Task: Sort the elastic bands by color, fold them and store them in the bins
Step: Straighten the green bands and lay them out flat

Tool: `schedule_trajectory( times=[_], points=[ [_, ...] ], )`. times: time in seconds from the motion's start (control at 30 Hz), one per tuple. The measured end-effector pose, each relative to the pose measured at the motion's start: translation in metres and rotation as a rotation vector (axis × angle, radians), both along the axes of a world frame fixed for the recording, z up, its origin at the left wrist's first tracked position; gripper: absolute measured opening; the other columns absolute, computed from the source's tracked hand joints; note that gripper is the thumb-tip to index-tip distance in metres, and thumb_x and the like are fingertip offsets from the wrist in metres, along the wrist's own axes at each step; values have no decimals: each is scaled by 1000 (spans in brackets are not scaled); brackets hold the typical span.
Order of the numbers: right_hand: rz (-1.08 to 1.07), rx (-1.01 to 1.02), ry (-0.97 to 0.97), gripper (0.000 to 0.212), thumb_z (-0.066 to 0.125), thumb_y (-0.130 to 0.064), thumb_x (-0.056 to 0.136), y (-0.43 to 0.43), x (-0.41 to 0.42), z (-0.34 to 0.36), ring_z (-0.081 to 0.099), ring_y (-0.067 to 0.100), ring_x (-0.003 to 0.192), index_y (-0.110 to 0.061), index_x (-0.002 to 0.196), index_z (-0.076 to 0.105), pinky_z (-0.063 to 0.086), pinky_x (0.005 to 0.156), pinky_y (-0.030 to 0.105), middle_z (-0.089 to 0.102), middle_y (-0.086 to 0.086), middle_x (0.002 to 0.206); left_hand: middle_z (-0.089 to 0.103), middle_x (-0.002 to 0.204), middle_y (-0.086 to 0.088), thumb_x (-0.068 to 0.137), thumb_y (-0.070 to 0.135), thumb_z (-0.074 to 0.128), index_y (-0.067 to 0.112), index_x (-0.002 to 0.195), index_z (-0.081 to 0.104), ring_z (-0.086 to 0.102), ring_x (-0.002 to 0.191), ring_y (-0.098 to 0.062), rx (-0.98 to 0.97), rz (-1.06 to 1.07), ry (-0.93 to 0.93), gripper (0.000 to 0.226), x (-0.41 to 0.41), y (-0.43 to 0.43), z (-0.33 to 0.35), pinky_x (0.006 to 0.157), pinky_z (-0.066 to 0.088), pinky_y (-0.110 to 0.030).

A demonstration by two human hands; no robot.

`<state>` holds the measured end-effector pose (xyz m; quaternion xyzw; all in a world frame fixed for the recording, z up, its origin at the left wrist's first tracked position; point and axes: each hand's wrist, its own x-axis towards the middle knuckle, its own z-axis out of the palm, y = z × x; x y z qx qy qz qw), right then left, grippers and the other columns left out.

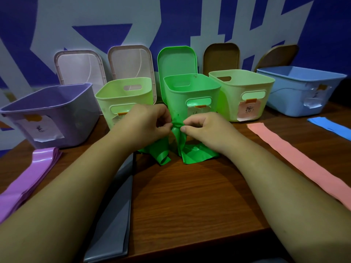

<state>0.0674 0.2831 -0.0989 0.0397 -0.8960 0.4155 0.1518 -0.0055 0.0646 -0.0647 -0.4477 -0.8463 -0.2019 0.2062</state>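
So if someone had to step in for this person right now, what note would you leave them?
Left hand and right hand: both pinch the crumpled green band in front of the green bin; its ends trail on the table.
Laid out flat, sorted by color: purple bands at left, a grey band under the left forearm, a pink band at right, a blue band at far right.
Five open bins stand in a row at the back; whether any band is stored cannot be seen.
Left: fold the green band and bin it, then the other colors.
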Motion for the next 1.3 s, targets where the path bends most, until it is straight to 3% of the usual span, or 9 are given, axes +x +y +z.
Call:
schedule_trajectory(
  times=[0.23,0.37,0.53,0.73,0.83,0.97,1.07,1.17,1.3],
  points=[
    [-51,50,61,8,78,-31,95,-2,1,1,63,-2,68,-29,95,71,50,65,22,67,-11,83,70,91,8,90,14,75,21,103,68,68,82,-4,161,15,-230,16,6,6,-1,71,56,-22],
    [-60,88,75,18,77,-28,91,-2,1,3,59,16,76,-24,97,60,50,67,34,59,-6,93,68,98,4,91,7,69,23,112,65,69,85,-12,270,-24,-327,26,7,7,-3,78,61,-33],
    [-8,-56,45,24,78,-28,91,-2,-2,1,54,15,74,-27,103,57,52,68,39,58,-2,90,67,96,-8,87,18,58,28,122,71,69,89,-29,367,-29,-445,39,8,10,-4,84,61,-52],
    [-2,-182,126,21,81,-27,92,-2,-2,2,70,25,90,-30,104,64,63,78,55,70,3,100,65,112,-30,98,-1,55,18,130,69,69,92,-35,417,-88,-631,40,8,13,-3,86,61,-40],
    [20,-203,144,17,79,-23,93,-2,0,3,73,26,92,-30,101,66,64,74,53,74,-2,95,64,110,-27,100,2,61,18,136,64,66,88,-31,373,-101,-630,40,8,13,-5,88,58,-44],
    [5,-192,126,17,80,-26,93,-2,1,4,68,10,79,-33,99,66,60,68,35,70,-14,84,68,112,-20,103,9,60,23,133,67,70,96,-31,415,-101,-631,34,8,15,-4,81,62,-38],
    [-4,-226,122,23,81,-39,88,-2,2,3,63,14,80,-35,104,65,56,71,39,65,-8,93,74,111,-6,104,10,59,24,125,70,71,97,-20,491,-127,-679,27,9,17,-2,82,57,-31],
    [-10,-267,91,45,81,-53,83,-4,4,4,63,13,90,-35,119,63,56,82,36,63,0,106,76,112,-8,105,8,57,17,120,70,73,105,-23,573,-138,-756,22,12,20,1,93,58,-39],
    [45,-428,69,43,84,-41,90,-7,9,6,72,11,97,-30,126,63,59,89,33,71,-1,109,73,109,-22,97,13,55,23,120,70,70,106,-43,631,-110,-711,29,17,26,14,99,55,-62]
  ],
)
